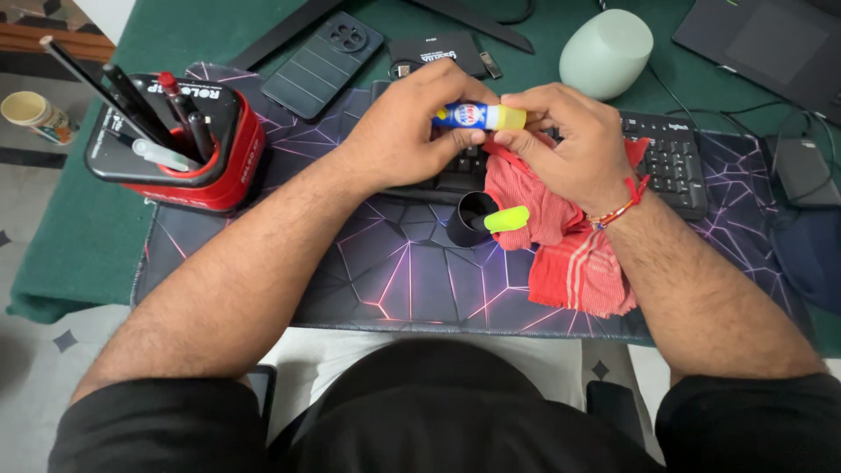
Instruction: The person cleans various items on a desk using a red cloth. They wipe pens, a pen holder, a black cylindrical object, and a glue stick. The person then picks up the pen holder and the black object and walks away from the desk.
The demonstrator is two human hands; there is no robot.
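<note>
Both my hands hold a small glue stick (480, 116) with a blue-and-white label and a yellow end, lying sideways above a black keyboard (674, 156). My left hand (405, 127) grips the blue end. My right hand (574, 144) pinches the yellow end and also presses a red striped cloth (569, 254) under its palm. Just below the hands a small black cup (469, 219) stands on the desk mat with a neon yellow-green marker (506, 219) sticking out of it.
A red-and-black pen holder (188, 140) with several pens stands at the left on the patterned desk mat (394, 280). A black phone (322, 63), a small dark drive (438, 52), a pale green speaker (606, 52), a laptop (771, 44) and a paper cup (33, 114) surround them.
</note>
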